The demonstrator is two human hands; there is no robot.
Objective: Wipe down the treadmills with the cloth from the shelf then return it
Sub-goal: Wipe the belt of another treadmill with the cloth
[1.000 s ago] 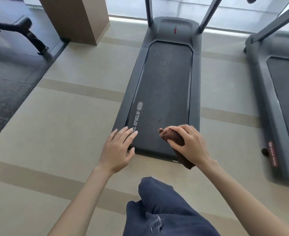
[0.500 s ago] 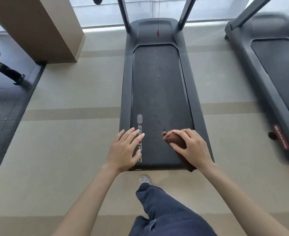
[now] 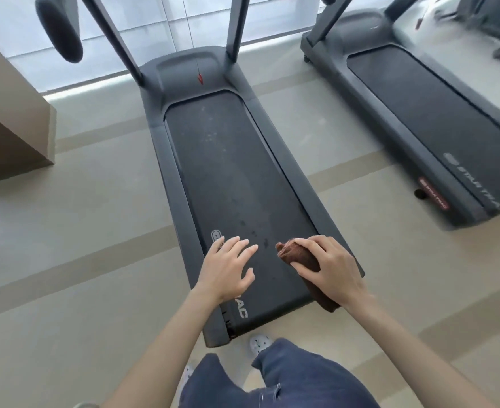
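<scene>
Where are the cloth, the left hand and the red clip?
cloth [image 3: 297, 254], head view, bunched part ahead of the fingers.
left hand [image 3: 223, 267], head view, back of the hand.
red clip [image 3: 200, 79], head view, its body at the cord's end.

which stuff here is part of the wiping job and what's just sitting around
Part of the job:
brown cloth, held in the right hand
near treadmill
second treadmill
left hand, open

Just there:
beige block
red safety clip
</scene>
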